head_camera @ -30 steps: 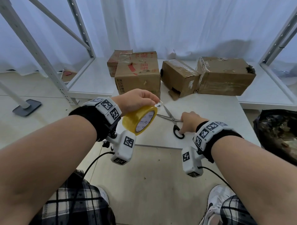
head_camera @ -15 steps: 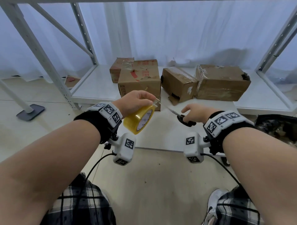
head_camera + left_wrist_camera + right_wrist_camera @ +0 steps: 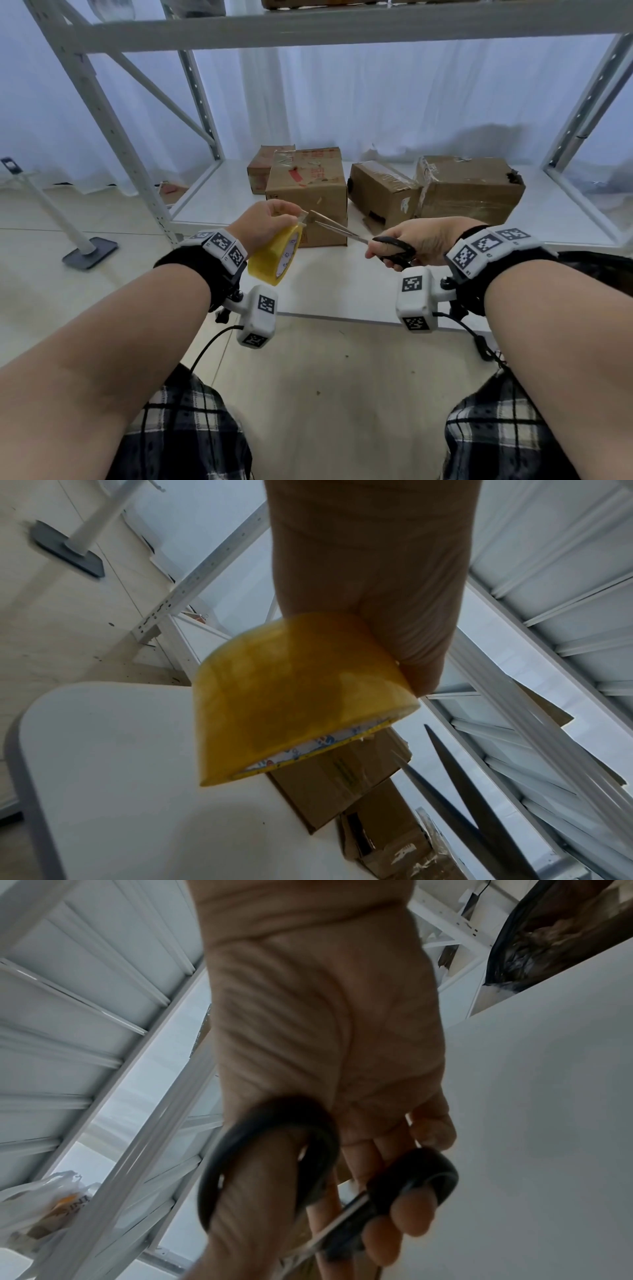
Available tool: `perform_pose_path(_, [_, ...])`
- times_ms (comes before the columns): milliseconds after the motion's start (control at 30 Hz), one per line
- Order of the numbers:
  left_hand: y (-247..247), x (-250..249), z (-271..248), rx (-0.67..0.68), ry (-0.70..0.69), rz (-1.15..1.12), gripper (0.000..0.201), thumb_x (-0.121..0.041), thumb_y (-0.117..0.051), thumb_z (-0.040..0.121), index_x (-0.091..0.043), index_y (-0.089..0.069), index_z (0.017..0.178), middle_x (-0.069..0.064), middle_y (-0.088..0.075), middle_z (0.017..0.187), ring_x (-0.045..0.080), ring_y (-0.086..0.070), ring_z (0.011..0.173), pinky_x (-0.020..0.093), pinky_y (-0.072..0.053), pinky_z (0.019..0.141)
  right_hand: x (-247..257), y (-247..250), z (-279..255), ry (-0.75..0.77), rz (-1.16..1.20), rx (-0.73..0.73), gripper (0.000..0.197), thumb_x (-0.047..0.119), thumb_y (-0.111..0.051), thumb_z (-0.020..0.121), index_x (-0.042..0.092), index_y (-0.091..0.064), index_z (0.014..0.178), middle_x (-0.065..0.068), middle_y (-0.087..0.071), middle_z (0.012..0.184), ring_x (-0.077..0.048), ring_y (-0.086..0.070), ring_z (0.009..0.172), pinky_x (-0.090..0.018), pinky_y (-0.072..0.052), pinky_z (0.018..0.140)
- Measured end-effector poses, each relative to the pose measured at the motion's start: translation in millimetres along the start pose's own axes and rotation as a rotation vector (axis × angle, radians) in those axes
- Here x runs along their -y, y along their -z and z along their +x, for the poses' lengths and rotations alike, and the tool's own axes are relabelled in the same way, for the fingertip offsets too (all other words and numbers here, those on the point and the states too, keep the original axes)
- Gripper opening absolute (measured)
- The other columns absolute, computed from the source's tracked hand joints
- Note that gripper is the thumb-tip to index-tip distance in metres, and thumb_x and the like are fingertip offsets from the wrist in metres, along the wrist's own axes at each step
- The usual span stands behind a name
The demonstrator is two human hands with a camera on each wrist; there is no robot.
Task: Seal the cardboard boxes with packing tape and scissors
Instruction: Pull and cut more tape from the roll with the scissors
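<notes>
My left hand (image 3: 263,222) grips a yellow roll of packing tape (image 3: 274,257) in the air above the white table (image 3: 335,294); its underside fills the left wrist view (image 3: 291,710). A short clear tape end (image 3: 303,217) sticks out by my thumb. My right hand (image 3: 421,240) holds black-handled scissors (image 3: 394,248), thumb and fingers through the loops (image 3: 274,1150). The parted blades (image 3: 334,224) point left with their tips at the tape end. Several worn cardboard boxes stand behind: a front one (image 3: 308,192), a tilted one (image 3: 380,192) and a large one (image 3: 469,188).
The boxes sit on the low white shelf of a metal rack (image 3: 102,96), whose upper shelf (image 3: 342,27) crosses overhead. A black bag (image 3: 548,934) lies at the right. A stand with a grey base (image 3: 89,251) is on the tiled floor at left.
My right hand lifted the scissors off the table and brought the blades up to the tape end. My head tilted up, showing the upper shelf.
</notes>
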State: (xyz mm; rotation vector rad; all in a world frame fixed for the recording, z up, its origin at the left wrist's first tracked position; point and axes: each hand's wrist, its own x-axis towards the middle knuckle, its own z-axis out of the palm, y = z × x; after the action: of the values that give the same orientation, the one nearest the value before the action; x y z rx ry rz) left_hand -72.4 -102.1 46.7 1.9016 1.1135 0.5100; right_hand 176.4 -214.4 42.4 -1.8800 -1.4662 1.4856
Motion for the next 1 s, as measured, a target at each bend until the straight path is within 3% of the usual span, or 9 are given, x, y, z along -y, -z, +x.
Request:
perform_pose_path(133, [-2.7, 0.8, 0.2, 0.022, -0.012, -0.01, 0.017, -0.023, -0.06, 0.093, -0.024, -0.063, 0.11, 0.003, -0.063, 0.106, 0.025, -0.061, 0.097, 0.038, -0.051, 0.086, 0.5, -2.8, 9.5, 0.017, 0.017, 0.024, 0.084, 0.073, -0.082, 0.037, 0.018, -0.072, 0.1, -0.002, -0.058, 0.078, -0.02, -0.044, 0.081, -0.034, -0.031, 0.082])
perform_pose_path(400, [-13.4, -0.7, 5.2, 0.093, -0.012, -0.026, 0.016, -0.024, -0.059, 0.093, -0.028, -0.065, 0.107, 0.004, -0.064, 0.109, 0.024, -0.061, 0.099, 0.037, -0.053, 0.085, 11.5, -9.6, 12.9, 0.033, -0.054, 0.012, 0.068, 0.062, -0.068, 0.056, 0.019, -0.068, 0.108, 0.0, -0.058, 0.078, -0.01, -0.05, 0.066, -0.02, -0.034, 0.057])
perform_pose_path(567, [-16.9, -2.2, 6.8, 0.146, -0.017, -0.017, 0.019, -0.022, -0.059, 0.093, -0.025, -0.064, 0.112, 0.006, -0.064, 0.112, 0.027, -0.062, 0.102, 0.042, -0.053, 0.091, 9.9, -9.8, 18.7, 0.054, -0.051, -0.034, 0.061, 0.056, -0.071, 0.062, 0.016, -0.068, 0.108, -0.002, -0.059, 0.075, -0.013, -0.052, 0.063, -0.024, -0.038, 0.062])
perform_pose_path(767, [-15.3, -2.0, 8.6, 0.163, 0.002, -0.023, 0.022, -0.022, -0.063, 0.091, -0.025, -0.064, 0.113, 0.004, -0.065, 0.109, 0.026, -0.062, 0.101, 0.038, -0.053, 0.088, 9.4, -7.1, 20.3, 0.08, -0.024, -0.065, 0.053, 0.045, -0.074, 0.062, 0.012, -0.07, 0.104, -0.005, -0.057, 0.073, -0.014, -0.051, 0.062, -0.022, -0.044, 0.062])
perform_pose_path(1000, [-16.2, -2.5, 6.8, 0.21, 0.035, -0.034, 0.023, -0.022, -0.056, 0.095, -0.028, -0.058, 0.116, 0.006, -0.061, 0.115, 0.026, -0.06, 0.103, 0.035, -0.052, 0.086, 9.4, -6.6, 21.9, 0.09, -0.05, -0.052, 0.049, 0.042, -0.074, 0.067, 0.01, -0.069, 0.103, -0.004, -0.057, 0.069, -0.014, -0.051, 0.059, -0.025, -0.042, 0.063])
